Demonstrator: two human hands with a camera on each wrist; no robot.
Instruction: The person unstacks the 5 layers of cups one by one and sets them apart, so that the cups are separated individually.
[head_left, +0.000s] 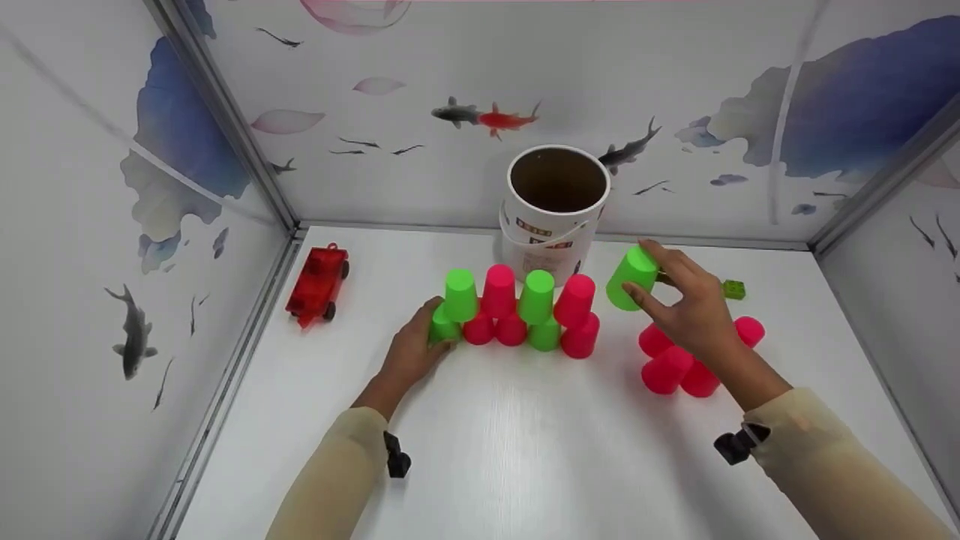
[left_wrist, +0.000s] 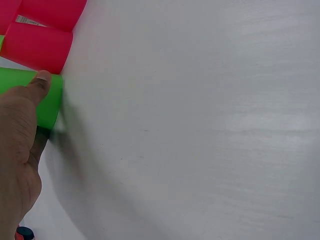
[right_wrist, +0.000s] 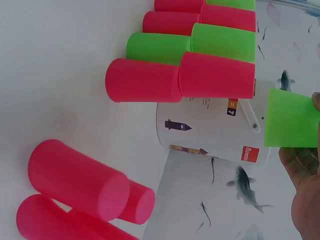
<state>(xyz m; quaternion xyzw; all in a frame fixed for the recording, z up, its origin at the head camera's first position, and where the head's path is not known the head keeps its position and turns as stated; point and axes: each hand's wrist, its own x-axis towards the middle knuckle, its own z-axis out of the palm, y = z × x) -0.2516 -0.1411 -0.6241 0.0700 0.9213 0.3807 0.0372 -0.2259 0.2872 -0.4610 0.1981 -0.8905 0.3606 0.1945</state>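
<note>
My left hand (head_left: 411, 351) grips the green cup (head_left: 444, 327) at the left end of a bottom row of upside-down cups, its thumb on the near side of that green cup (left_wrist: 50, 102). On this row stands a second row, green and pink cups alternating, with a pink cup (head_left: 576, 300) at its right end. My right hand (head_left: 694, 311) pinches another green cup (head_left: 628, 281) between thumb and fingers, raised to the right of the stack. In the right wrist view this held green cup (right_wrist: 290, 120) is apart from the stacked pink cup (right_wrist: 217, 75).
Behind the stack stands a white bucket (head_left: 551, 236) with a handle. Several loose pink cups (head_left: 666, 371) stand under my right forearm. A red toy car (head_left: 319, 285) is at the left, and a small green block (head_left: 734, 289) lies beyond my right hand. Printed walls (head_left: 375, 180) enclose the table.
</note>
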